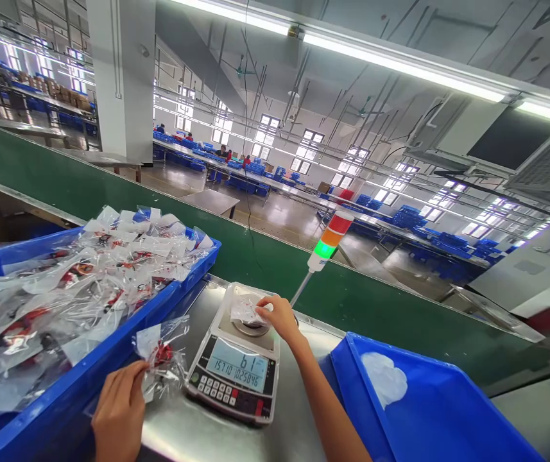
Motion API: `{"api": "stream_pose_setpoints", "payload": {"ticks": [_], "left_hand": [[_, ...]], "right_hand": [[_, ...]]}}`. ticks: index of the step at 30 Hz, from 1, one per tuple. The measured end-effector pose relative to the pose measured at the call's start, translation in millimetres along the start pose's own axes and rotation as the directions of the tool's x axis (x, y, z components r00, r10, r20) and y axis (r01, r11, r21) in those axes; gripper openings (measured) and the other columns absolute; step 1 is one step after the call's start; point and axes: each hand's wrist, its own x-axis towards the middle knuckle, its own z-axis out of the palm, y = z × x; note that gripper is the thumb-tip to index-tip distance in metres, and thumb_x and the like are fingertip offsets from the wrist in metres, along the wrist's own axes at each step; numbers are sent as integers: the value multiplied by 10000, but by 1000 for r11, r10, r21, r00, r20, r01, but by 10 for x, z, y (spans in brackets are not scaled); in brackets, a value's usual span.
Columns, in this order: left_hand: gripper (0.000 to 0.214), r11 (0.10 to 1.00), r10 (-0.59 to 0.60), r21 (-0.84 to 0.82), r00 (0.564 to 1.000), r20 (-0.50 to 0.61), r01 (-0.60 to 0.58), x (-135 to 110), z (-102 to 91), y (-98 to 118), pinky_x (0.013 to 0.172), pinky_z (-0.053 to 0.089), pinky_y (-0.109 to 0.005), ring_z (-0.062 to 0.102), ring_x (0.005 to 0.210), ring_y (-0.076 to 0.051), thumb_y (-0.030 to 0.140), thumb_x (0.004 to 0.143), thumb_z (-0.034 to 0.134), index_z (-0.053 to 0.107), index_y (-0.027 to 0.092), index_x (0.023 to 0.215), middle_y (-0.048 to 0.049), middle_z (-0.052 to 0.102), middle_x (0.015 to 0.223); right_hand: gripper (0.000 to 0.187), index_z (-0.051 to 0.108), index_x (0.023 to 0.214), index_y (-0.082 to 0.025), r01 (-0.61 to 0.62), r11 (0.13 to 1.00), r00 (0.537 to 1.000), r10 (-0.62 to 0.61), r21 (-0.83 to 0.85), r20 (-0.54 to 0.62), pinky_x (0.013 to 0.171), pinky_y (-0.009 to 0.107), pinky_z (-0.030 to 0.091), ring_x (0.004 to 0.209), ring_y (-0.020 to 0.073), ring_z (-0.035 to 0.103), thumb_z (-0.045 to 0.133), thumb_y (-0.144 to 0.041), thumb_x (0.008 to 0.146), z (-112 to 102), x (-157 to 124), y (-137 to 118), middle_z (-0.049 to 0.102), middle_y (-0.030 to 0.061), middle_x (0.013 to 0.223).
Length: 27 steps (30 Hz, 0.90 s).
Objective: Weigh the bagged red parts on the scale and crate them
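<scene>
Digital scale (233, 378) as our landmark: on top of it, right hand (279, 317) narrow, fingertips on small clear bag (248, 311) on pan. Left of scale, left hand (120, 410) pinches second clear bag (162, 359), red part inside. Further left, blue crate (159, 308) heaped with bags; right, empty-looking blue crate (400, 423). Tip: we take fingers off before trusting readout
</scene>
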Motion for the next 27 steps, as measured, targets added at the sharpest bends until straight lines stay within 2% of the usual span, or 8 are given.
{"api": "stream_pose_setpoints", "payload": {"ticks": [4, 7, 9, 12, 15, 19, 23, 27], "left_hand": [[151, 986, 118, -112, 990, -71, -126, 455, 151, 416, 828, 516, -313, 652, 827, -197, 209, 1056, 540, 666, 200, 974, -18, 707, 877], [220, 935, 197, -326, 970, 145, -141, 886, 597, 717, 843, 517, -309, 643, 885, -195, 146, 1050, 462, 665, 188, 974, -40, 702, 904], [272, 928, 246, -366, 853, 461, -70, 1148, 955, 882, 835, 504, -308, 630, 932, -199, 40, 983, 421, 650, 178, 930, -58, 689, 945], [311, 930, 278, -363, 757, 591, -58, 1389, 1392, 1047, 766, 477, -298, 612, 863, -200, -60, 850, 437, 631, 180, 810, -45, 651, 859], [310, 932, 293, -358, 710, 640, -62, 1423, 1598, 1105, 752, 476, -302, 615, 829, -209, -101, 770, 486, 613, 177, 719, -40, 624, 778], [276, 940, 264, -340, 718, 644, -40, 1304, 1519, 1071, 902, 521, -365, 642, 1012, -244, -63, 826, 548, 682, 177, 844, -73, 708, 945], [283, 952, 170, -307, 810, 561, 12, 995, 1121, 981, 995, 539, -397, 636, 1101, -232, 55, 999, 440, 694, 177, 1023, -91, 715, 1099], [299, 915, 122, -402, 922, 367, 39, 461, 693, 892, 948, 592, -371, 666, 1087, -219, 154, 1067, 411, 689, 204, 1165, -86, 720, 1126]], "right_hand": [[171, 784, 702, -272, 4, 996, 983, 12, 88, -181, 1062, 434, 484, 863, 247, 744, 685, -339, 825, -139, 21, -12, 803, 8, 788], [297, 808, 800, -251, -5, 992, 928, 52, 129, -368, 989, 429, 514, 946, 285, 739, 632, -484, 855, -420, -16, -15, 820, 52, 875], [385, 812, 836, -233, -8, 991, 878, 72, 136, -474, 938, 423, 524, 969, 308, 732, 611, -560, 854, -630, -53, -31, 821, 80, 915], [435, 807, 828, -225, 3, 992, 802, 71, 123, -593, 948, 436, 510, 1041, 339, 719, 603, -609, 838, -883, -87, -87, 816, 106, 946], [445, 798, 820, -221, 26, 994, 744, 49, 103, -666, 979, 462, 488, 1095, 360, 702, 600, -619, 834, -998, -56, -187, 811, 126, 960], [395, 792, 828, -230, 106, 991, 780, -29, 86, -625, 952, 458, 494, 1008, 329, 713, 601, -575, 863, -852, 164, -493, 808, 104, 930], [236, 779, 829, -253, 265, 962, 882, -216, 61, -419, 928, 413, 505, 936, 266, 709, 621, -409, 908, -371, 590, -1119, 803, 55, 906], [142, 782, 977, -255, 378, 922, 891, -337, 86, -306, 941, 380, 501, 1060, 250, 685, 665, -300, 911, 42, 944, -1864, 803, 47, 1051]]}}
